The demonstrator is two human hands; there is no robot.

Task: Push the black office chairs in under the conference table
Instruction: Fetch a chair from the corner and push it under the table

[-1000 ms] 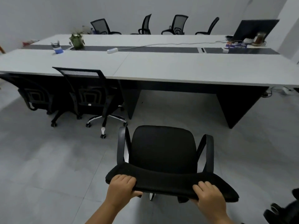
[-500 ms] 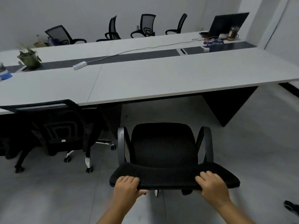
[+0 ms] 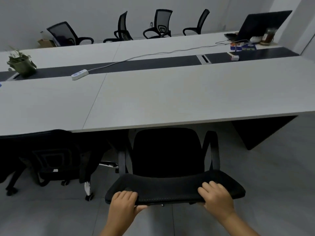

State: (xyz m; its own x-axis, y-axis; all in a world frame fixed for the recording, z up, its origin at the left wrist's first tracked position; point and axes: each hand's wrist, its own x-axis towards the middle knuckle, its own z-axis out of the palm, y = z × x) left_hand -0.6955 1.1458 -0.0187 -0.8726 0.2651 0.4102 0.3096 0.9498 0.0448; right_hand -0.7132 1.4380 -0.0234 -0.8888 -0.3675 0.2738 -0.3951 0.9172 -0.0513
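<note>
A black office chair (image 3: 167, 154) stands right in front of me, its seat front at the near edge of the long white conference table (image 3: 170, 97). My left hand (image 3: 125, 202) grips the top of its backrest on the left. My right hand (image 3: 215, 195) grips the same backrest top on the right. A second black chair (image 3: 51, 155) to the left sits with its backrest against the table edge. Several more black chairs (image 3: 160, 24) stand along the far side of the table.
On the table lie a white power strip (image 3: 79, 74) with its cable, a potted plant (image 3: 22, 63) at the left, and an open laptop (image 3: 262, 24) with a jar (image 3: 268, 35) at the far right. A dark table leg panel (image 3: 260, 132) stands right of the chair.
The chair has rolled forward with both hands on its backrest, and its seat front now meets the table edge. The table fills more of the view.
</note>
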